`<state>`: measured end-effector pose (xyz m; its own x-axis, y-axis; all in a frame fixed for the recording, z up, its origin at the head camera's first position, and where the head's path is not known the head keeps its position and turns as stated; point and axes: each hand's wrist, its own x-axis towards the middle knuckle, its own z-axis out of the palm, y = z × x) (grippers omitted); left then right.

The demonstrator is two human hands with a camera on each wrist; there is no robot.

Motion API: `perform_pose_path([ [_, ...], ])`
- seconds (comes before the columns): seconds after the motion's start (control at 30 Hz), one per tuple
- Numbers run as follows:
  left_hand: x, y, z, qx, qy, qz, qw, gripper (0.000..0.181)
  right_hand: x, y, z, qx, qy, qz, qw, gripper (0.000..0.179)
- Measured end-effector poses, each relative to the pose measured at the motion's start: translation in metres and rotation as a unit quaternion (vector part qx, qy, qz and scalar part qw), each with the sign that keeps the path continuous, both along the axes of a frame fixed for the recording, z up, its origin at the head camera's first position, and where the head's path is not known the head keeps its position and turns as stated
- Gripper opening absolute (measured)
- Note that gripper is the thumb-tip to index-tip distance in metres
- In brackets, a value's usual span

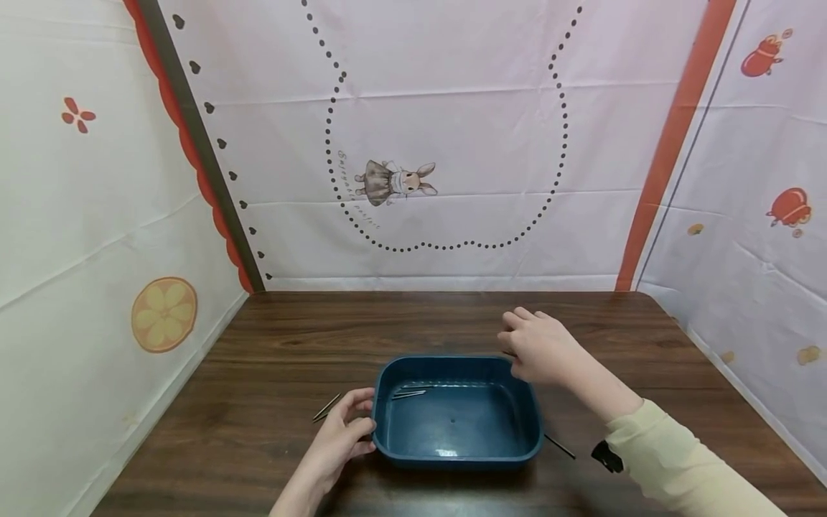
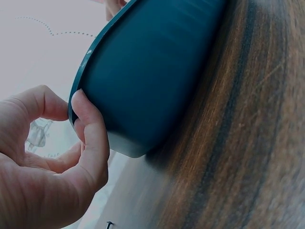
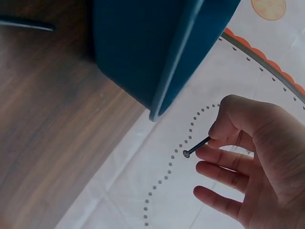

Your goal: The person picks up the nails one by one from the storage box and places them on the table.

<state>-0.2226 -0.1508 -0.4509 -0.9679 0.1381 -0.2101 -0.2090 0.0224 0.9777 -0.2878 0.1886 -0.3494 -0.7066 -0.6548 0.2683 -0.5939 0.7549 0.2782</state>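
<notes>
A dark blue rectangular plastic bin (image 1: 452,462) stands on the table. At its left end my left hand (image 1: 345,427) pinches the rim; the left wrist view shows thumb and fingers (image 2: 93,129) on both sides of it. Over the bin's far right corner is my right hand (image 1: 543,350). It pinches a thin dark nail (image 3: 198,147) between thumb and index finger, its flat head sticking out and the other fingers spread. Several slim nails (image 1: 409,394) lie inside the bin toward its left end.
More nails (image 1: 326,407) lie on the table left of the bin, partly behind the left hand. Another nail (image 1: 559,446) lies close to the bin's right side. The brown wooden table (image 1: 291,323) is bordered by printed white cloth (image 1: 452,143) at the back and both sides.
</notes>
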Motion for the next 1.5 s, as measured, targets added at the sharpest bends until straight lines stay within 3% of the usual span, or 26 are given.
perform_pose_path([
  [0.63,0.001,0.000,0.002,0.001,0.001,0.001,1.0000,0.057,0.016,0.018,-0.012,-0.019,-0.008,-0.059,0.9981,0.028],
  [1.1,0.000,0.000,0.001,-0.005,-0.003,0.003,1.0000,0.057,0.031,0.034,-0.026,-0.029,-0.064,-0.127,0.9894,0.024],
  [1.5,0.002,0.000,0.001,0.000,0.002,0.001,1.0000,0.057,0.036,0.046,-0.048,-0.030,-0.102,-0.145,0.9837,0.027],
])
